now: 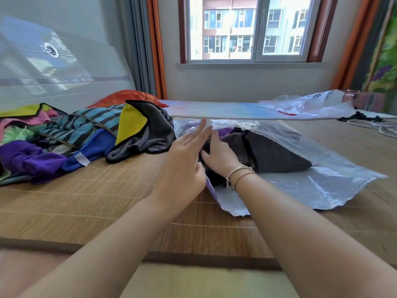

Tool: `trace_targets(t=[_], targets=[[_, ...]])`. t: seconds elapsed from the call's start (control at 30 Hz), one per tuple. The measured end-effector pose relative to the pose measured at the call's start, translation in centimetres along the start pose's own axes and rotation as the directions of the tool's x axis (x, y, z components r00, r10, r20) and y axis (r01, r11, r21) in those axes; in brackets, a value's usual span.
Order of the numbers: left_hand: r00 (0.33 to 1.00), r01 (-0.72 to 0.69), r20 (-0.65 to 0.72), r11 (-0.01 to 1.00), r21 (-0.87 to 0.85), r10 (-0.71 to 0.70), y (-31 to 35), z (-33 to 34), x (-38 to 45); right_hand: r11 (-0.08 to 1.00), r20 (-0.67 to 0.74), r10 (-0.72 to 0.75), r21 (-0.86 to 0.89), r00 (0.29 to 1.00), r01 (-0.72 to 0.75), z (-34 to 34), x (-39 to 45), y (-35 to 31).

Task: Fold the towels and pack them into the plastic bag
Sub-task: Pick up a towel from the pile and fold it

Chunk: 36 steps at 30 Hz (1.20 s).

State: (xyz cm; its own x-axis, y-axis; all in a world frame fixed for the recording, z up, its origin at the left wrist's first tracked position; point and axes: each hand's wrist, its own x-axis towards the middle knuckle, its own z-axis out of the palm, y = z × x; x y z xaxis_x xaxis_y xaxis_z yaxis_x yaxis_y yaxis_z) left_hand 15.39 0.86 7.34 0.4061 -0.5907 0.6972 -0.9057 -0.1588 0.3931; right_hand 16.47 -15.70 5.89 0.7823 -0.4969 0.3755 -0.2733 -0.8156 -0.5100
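Observation:
A clear plastic bag lies on the bamboo mat at centre right, its mouth facing me. Inside it lies a folded dark grey towel with a purple one under it. My right hand reaches into the bag's mouth, fingers flat on the grey towel. My left hand hovers at the bag's opening with fingers spread and straight; its thumb side touches the upper plastic edge. To the left sits a heap of unfolded towels: striped blue, purple, blue, pink, and a grey-and-yellow one.
The bamboo mat covers the bed up to its front edge. A second plastic bag lies at the back right near a pink case. White cables lie at the far right. An orange cushion sits behind the heap.

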Motion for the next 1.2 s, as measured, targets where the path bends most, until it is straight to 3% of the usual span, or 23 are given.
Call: trace_targets(t=[0.07,0.2,0.3,0.6,0.7,0.83,1.0,1.2], targets=[[1.0,0.018,0.016,1.0,0.011,-0.018,0.0,-0.2,0.1,0.997,0.089,-0.06,0.054,0.994,0.055,0.8,-1.0,0.8],[0.998,0.038,0.049,0.999,0.026,-0.039,0.3,-0.2,0.0,0.981,0.237,0.0,-0.191,0.972,0.047,0.7,-3.8,2.5],[0.997,0.063,0.037,0.998,0.023,-0.064,0.8,0.1,-0.4,0.961,0.311,0.028,-0.271,0.95,0.06,0.6,-4.7,2.8],[0.983,0.182,-0.014,0.978,-0.101,-0.184,0.0,0.1,-0.8,0.91,0.228,0.104,-0.416,0.968,0.0,4.6,2.1,2.5],[0.982,0.183,-0.019,0.978,-0.099,-0.185,-1.1,-0.2,-0.3,0.9,0.205,0.117,-0.436,0.972,-0.016,5.0,4.7,2.9],[0.992,0.124,0.0,0.991,-0.042,-0.124,-1.5,0.2,-0.6,0.9,0.276,0.13,-0.436,0.952,0.004,4.9,6.1,3.5],[0.998,0.035,0.05,0.999,0.006,-0.035,-2.3,0.1,-0.7,0.906,0.317,0.033,-0.41,0.948,0.106,3.0,1.3,3.8],[0.974,0.149,0.157,0.983,0.103,-0.164,-2.3,-0.8,-4.7,0.894,0.406,-0.077,-0.375,0.91,0.244,-0.8,-9.1,1.4]])
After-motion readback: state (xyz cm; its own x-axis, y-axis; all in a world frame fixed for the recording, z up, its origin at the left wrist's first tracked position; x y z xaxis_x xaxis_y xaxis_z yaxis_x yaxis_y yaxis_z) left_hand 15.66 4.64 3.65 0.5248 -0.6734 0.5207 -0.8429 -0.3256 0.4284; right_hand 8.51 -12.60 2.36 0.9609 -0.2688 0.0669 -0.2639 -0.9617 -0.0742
